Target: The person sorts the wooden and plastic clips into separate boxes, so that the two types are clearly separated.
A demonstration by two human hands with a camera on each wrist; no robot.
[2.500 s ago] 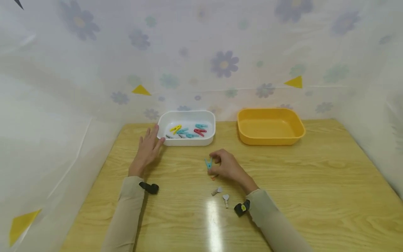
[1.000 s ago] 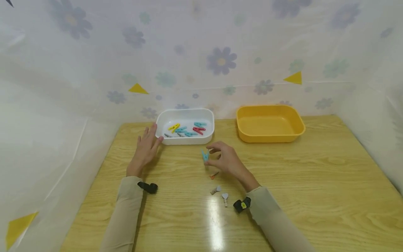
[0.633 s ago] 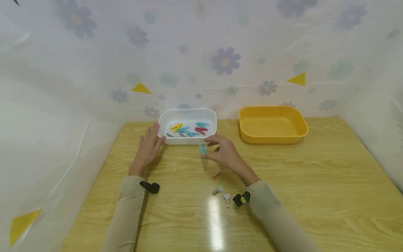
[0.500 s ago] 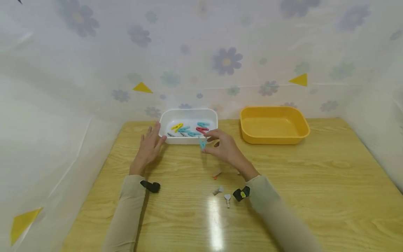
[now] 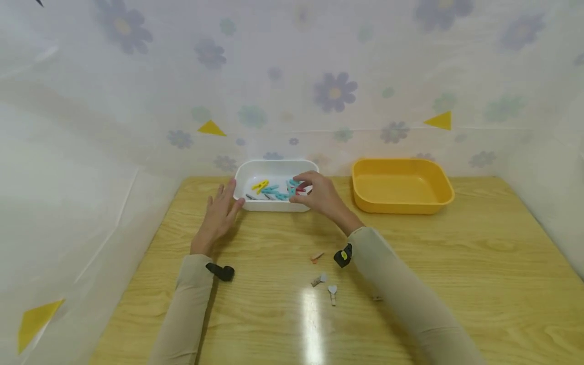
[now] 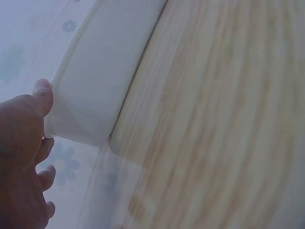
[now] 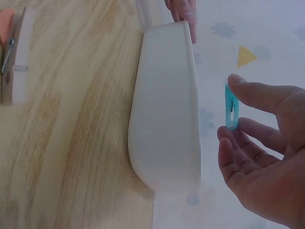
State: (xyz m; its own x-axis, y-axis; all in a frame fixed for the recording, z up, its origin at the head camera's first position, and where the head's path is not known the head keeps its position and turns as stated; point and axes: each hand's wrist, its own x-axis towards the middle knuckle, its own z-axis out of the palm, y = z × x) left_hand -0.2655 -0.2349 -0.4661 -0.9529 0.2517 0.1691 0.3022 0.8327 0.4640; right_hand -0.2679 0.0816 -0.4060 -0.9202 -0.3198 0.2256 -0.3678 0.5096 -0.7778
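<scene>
My right hand (image 5: pixel 325 197) pinches a teal clothespin (image 7: pixel 232 107) between thumb and fingers, above the white plastic bin (image 5: pixel 274 206). In the right wrist view the clothespin stands upright, past the bin's rim. Inside the bin lie a yellow clothespin (image 5: pixel 260 186), several teal ones, a red one partly covered by the right hand, and small greyish clips (image 5: pixel 250 196) near the front wall. My left hand (image 5: pixel 216 218) rests at the bin's left front corner, fingers extended. The left wrist view shows its thumb (image 6: pixel 43 95) against the bin's rim.
A yellow-orange bin (image 5: pixel 401 208) stands at the back right. On the wooden table (image 5: pixel 264 304) lie a clip with orange (image 5: pixel 316 257) and two wooden clips with pale hearts (image 5: pixel 332 290). Another small piece (image 5: pixel 377 298) shows beside the right sleeve. Flowered sheeting surrounds the table.
My right hand has carried the teal clothespin from over the table, forward and slightly left, to above the white bin. The left hand has stayed at the bin's corner.
</scene>
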